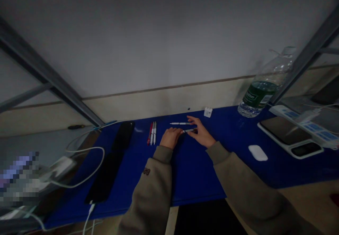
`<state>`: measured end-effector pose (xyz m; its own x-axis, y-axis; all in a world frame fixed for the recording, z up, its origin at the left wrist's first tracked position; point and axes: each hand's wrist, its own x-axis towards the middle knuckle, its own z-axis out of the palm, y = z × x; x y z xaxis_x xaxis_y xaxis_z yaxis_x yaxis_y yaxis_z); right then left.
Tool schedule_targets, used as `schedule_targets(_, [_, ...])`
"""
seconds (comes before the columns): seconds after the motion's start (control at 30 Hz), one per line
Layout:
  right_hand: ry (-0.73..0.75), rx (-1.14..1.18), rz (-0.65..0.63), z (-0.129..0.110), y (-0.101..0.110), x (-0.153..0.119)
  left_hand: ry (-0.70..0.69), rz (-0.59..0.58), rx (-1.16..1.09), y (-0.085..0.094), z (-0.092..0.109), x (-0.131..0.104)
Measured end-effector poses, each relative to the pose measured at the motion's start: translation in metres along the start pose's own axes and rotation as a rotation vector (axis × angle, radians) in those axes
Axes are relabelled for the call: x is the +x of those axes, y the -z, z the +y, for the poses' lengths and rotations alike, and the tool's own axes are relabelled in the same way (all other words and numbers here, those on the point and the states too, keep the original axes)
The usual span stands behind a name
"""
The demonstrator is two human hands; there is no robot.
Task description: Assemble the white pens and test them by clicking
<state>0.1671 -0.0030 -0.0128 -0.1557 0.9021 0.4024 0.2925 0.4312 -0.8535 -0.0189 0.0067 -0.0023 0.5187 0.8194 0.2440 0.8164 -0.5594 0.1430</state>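
On the blue table [190,178], a pen [188,130] lies crosswise between my two hands. My left hand [171,137] has its fingers closed on the left end of this pen. My right hand [199,131] is at the pen's other end, with thumb and index finger spread apart. A second pen [180,123] lies just beyond, parallel to the first, its right end near my right fingers. Left of my left hand, a red pen [149,133] and two white-and-grey pens [154,133] lie side by side, pointing away from me.
Two black devices [123,136] lie at the left, with white cables [90,175] beside them. A white charger [208,112] is near the wall. At the right are a water bottle [261,93], a white case [257,152], a scale-like device [291,136] and a power strip [317,130].
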Motion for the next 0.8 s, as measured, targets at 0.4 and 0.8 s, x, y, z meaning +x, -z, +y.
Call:
schedule_targets(0.4, [-0.128, 0.148, 0.056, 0.008, -0.001, 0.003, 0.021, 0.015, -0.013, 0.001, 0.002, -0.002])
schedule_targets(0.8, [-0.146, 0.106, 0.059, 0.014, -0.008, 0.003, 0.022, -0.001, 0.012, -0.003, 0.007, -0.001])
